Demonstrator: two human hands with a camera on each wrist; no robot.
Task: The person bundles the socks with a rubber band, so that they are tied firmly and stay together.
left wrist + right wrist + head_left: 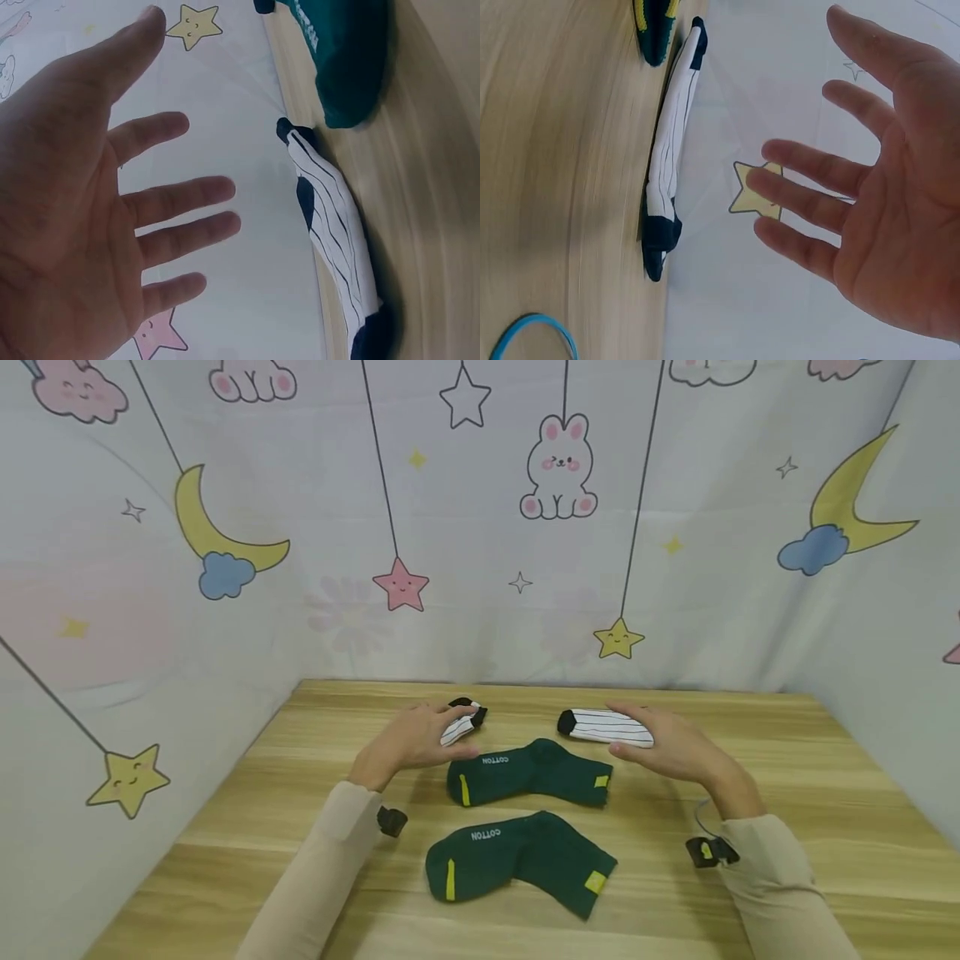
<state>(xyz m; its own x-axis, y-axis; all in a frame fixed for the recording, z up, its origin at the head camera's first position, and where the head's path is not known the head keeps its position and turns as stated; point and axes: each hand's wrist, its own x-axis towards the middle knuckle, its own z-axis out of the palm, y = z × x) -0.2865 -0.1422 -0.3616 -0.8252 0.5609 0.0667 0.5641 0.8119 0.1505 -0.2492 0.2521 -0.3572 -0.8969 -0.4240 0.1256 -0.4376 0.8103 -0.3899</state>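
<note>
Two dark green socks lie flat on the wooden table, the farther sock [525,774] behind the nearer sock [517,864]; both bear "COTTON" lettering and yellow patches. Behind them are two white socks with black stripes and black ends, a left striped sock [459,729] and a right striped sock [607,727]. My left hand [416,739] hovers over the left one, partly covering it; the left wrist view shows its fingers [187,199] spread, holding nothing. Over the outer end of the right striped sock is my right hand [675,745], its fingers [810,202] likewise apart and bare.
Pale fabric printed with moons, stars and rabbits [558,468] hangs behind the table [787,760] and along both sides. Small black devices sit at both wrists, one at the left wrist [392,821]. A blue loop [532,321] shows low in the right wrist view.
</note>
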